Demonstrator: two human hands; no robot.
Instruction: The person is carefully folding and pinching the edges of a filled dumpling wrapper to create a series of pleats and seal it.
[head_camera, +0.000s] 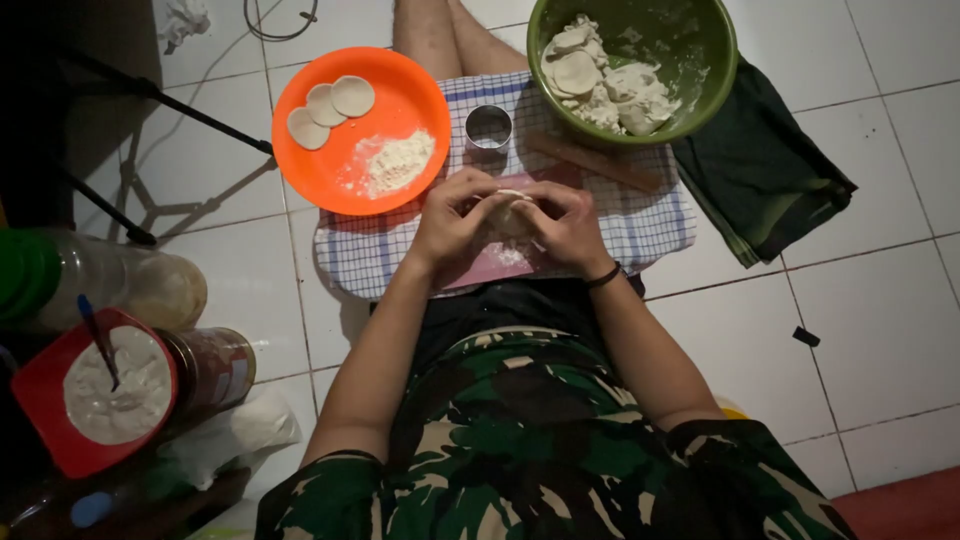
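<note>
My left hand (455, 215) and my right hand (568, 222) meet over a pink board (500, 265) and pinch a small piece of pale dough (512, 212) between their fingers. The board lies on a blue-checked cloth (640, 225) spread on the white tiled floor. Just beyond the hands stand a round metal cutter (488, 127) and a wooden rolling pin (595, 160). An orange plate (400, 90) at the upper left holds three flat dough discs (330, 103) and a heap of flour (398, 162). A green bowl (700, 60) holds more dough lumps (605, 85).
A dark green cloth (760, 175) lies right of the bowl. At the left are a red tub of white filling with a spoon (95, 390), plastic jars (150, 290) and dark stand legs (130, 150). Bare legs (440, 35) stretch out above the cloth.
</note>
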